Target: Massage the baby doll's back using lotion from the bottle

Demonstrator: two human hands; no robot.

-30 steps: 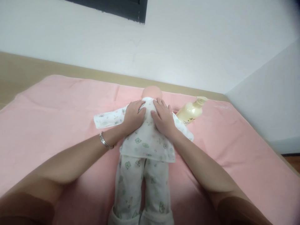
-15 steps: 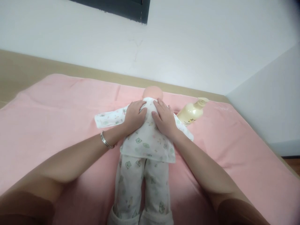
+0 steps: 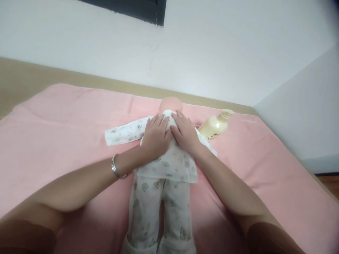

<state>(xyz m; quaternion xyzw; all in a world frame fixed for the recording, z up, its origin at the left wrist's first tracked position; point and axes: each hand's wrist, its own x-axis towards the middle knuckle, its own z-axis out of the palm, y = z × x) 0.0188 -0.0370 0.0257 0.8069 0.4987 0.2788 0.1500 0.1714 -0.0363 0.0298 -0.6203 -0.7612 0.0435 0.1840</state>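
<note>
A baby doll lies stretched out on a pink sheet, with its bare round head at the far end. It wears a white printed shirt and matching white trousers with thick cuffs. My left hand lies flat on the upper left and middle of the shirt, fingers spread toward the head; a silver bangle circles that wrist. My right hand rests flat on the shirt's upper right, fingers also extended. The two thumbs nearly meet. The doll's left-side sleeve sticks out sideways; the other is partly hidden by my right arm.
A pale yellow pump bottle lies tilted on the pink sheet, just right of the doll's shoulder. Beyond the sheet runs a tan edge along a white wall. A dark frame is at the top.
My left hand has slid inward to the right over the shirt, closer to my right hand. My right hand has stayed in nearly the same place on the doll.
</note>
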